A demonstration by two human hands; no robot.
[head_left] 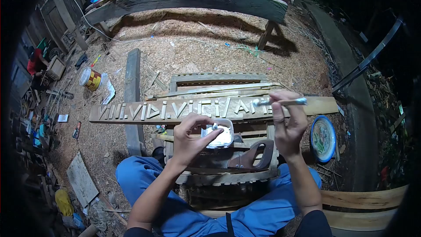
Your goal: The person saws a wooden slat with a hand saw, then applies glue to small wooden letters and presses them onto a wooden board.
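My left hand (190, 138) is over a square white tub (225, 144) of white paste, its fingers and thumb closed on a small pale piece (215, 126). I cannot make out exactly what that piece is. In my right hand (287, 125), raised to the right of the tub, is a thin stick (294, 102) with whitish smears at its ends. Behind both hands lies a long wooden board (117, 115) bearing raised pale letters (151, 111) that read roughly "VINI.VIDI.VICI/ARI"; my right hand hides part of its right end.
A handsaw (251, 158) lies on the low wooden bench before my knees. To the right stands a blue-rimmed basin (323, 138). A paint bucket (90, 79) sits at left on the shavings-covered ground. Another person (37, 63) is at far left. Behind is a large timber workbench (188, 0).
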